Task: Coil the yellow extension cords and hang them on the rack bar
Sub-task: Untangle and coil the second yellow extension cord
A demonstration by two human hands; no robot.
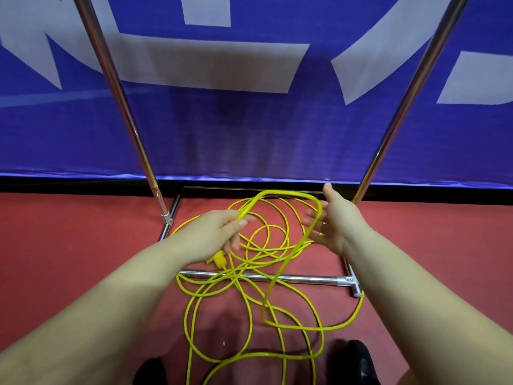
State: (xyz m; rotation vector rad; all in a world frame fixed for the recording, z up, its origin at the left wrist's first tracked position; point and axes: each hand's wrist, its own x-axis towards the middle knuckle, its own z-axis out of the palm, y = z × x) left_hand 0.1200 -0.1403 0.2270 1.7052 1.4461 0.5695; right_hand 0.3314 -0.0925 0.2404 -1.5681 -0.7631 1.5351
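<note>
Your left hand [219, 232] gripped the yellow extension cord [249, 273] near its plug [219, 258], fingers curled round it; your right hand [336, 223] was open, fingers spread, with a raised loop [294, 194] running across its palm side. My read: you were forming the first turn. To do it well, keep the left grip as the anchor, feed equal loops with the right, and let the cord twist freely so it doesn't kink. The rest lay tangled on the red floor [69, 259], overlapping curves draped over the rack's lower crossbar [311, 279] and trailing toward your shoes [358, 357]. Thin, flexible, snag-prone. The hanging bar was out of view; only the uprights [119, 87] showed.
</note>
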